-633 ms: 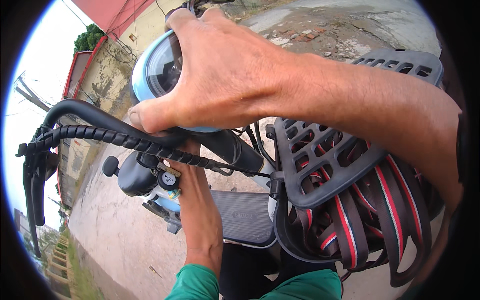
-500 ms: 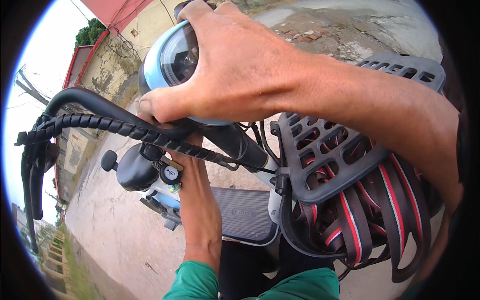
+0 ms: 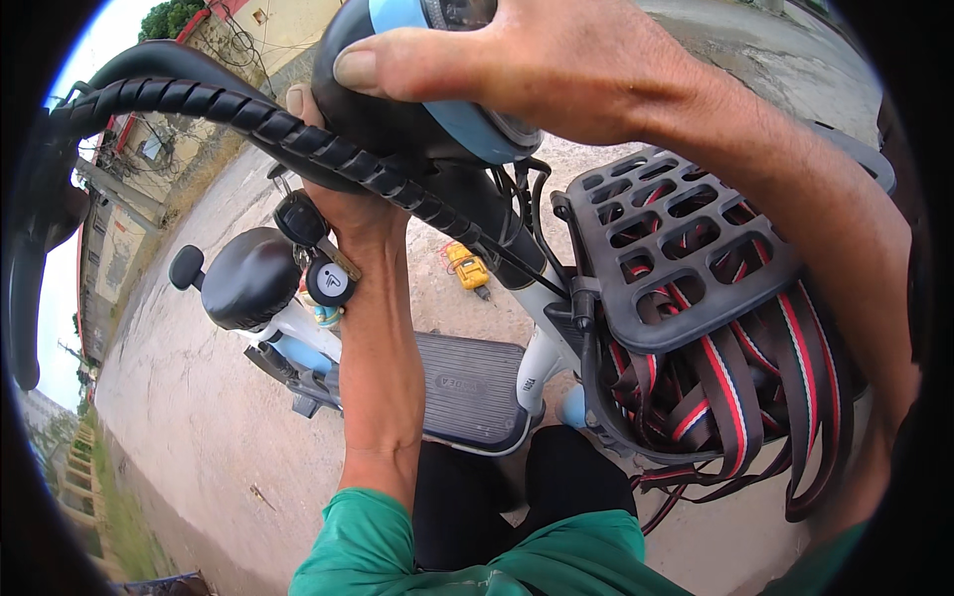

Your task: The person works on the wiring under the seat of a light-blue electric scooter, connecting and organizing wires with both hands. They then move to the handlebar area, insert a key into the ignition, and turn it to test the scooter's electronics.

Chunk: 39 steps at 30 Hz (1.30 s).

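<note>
A round headlight (image 3: 472, 131), with a black shell and a light-blue ring, sits at the front of an electric scooter's handlebar (image 3: 189, 74). My right hand (image 3: 566, 65) reaches across from the right and clasps it, thumb pressed on the black shell and the other fingers out of sight. From below, my left hand (image 3: 363, 214) holds the black shell's other side. Its thumb tip shows, but most of its fingers are hidden behind the shell and the spiral-wrapped cable (image 3: 248, 124). Keys with a round black tag (image 3: 329, 281) hang beside my left wrist.
A black basket with a slotted lid (image 3: 661, 333) at right holds striped straps (image 3: 725, 397) that spill over its edge. Below lie the ribbed footboard (image 3: 472, 382) and black seat (image 3: 250, 278). A yellow power tool (image 3: 467, 268) rests on the ground beyond.
The headlight appears higher and tilted, showing more black shell and less lens. Both hands still hold it. The view has shifted, and the yellow tool now shows.
</note>
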Each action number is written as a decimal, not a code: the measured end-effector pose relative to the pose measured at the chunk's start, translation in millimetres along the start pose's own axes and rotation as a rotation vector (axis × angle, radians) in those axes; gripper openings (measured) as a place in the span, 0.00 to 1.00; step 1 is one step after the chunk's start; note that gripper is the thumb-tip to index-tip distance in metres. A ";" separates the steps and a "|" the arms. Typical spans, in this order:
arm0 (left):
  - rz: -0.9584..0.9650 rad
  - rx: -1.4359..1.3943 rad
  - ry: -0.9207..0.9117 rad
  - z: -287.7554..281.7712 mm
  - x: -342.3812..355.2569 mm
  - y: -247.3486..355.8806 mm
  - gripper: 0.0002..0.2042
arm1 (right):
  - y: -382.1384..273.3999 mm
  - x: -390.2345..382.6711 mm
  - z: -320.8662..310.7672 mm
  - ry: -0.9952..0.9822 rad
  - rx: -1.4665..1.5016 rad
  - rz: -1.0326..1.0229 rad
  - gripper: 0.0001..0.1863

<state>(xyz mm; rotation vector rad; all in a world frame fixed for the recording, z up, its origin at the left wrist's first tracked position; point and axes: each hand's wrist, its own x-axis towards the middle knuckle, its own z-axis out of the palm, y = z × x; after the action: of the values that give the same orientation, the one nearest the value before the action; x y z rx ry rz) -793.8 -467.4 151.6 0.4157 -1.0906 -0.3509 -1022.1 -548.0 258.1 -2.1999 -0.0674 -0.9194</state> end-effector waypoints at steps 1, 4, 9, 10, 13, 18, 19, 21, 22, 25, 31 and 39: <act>-0.033 -0.048 -0.065 -13.0 -3.0 1.8 0.22 | -2.2 0.1 7.9 0.000 -0.030 0.006 0.26; -0.122 -0.082 -0.071 -40.0 -20.7 12.1 0.23 | 14.4 -4.1 36.6 0.046 -0.064 -0.144 0.26; -0.196 0.059 0.110 -3.6 -85.3 -32.8 0.25 | 24.0 -16.8 27.9 0.092 -0.175 -0.160 0.31; -0.263 0.140 0.125 -11.6 -103.9 -35.3 0.24 | 19.4 -13.9 36.1 0.088 -0.177 -0.162 0.34; -0.432 0.104 0.042 -12.5 -100.4 -44.7 0.24 | 7.8 -12.8 24.9 0.087 -0.151 -0.107 0.44; -0.509 0.119 0.110 1.9 -91.0 -46.9 0.16 | 13.1 -11.6 32.2 0.070 -0.213 -0.048 0.50; -0.510 0.143 0.148 3.6 -93.9 -46.1 0.16 | 15.2 -5.7 24.7 -0.012 -0.193 -0.063 0.49; -0.410 0.247 0.198 6.0 -97.8 -49.7 0.15 | 18.4 4.0 11.0 -0.149 -0.183 -0.094 0.47; -0.358 0.200 0.173 32.9 -89.1 -65.8 0.15 | 1.2 1.3 -6.3 -0.179 -0.286 -0.071 0.46; -0.276 0.302 0.243 35.1 -94.3 -64.4 0.15 | 33.0 0.8 10.3 -0.016 -0.308 -0.054 0.46; -0.266 0.493 0.319 32.9 -90.5 -63.9 0.14 | 20.6 11.2 25.3 -0.014 -0.092 0.097 0.47; -0.295 0.494 0.378 30.3 -92.4 -61.1 0.21 | 75.6 23.5 13.3 -0.145 0.243 0.088 0.37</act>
<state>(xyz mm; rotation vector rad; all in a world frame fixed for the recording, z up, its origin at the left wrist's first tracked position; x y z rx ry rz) -864.4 -481.7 62.2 1.0464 -0.7350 -0.2434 -973.4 -599.3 220.3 -2.0230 -0.1419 -0.6648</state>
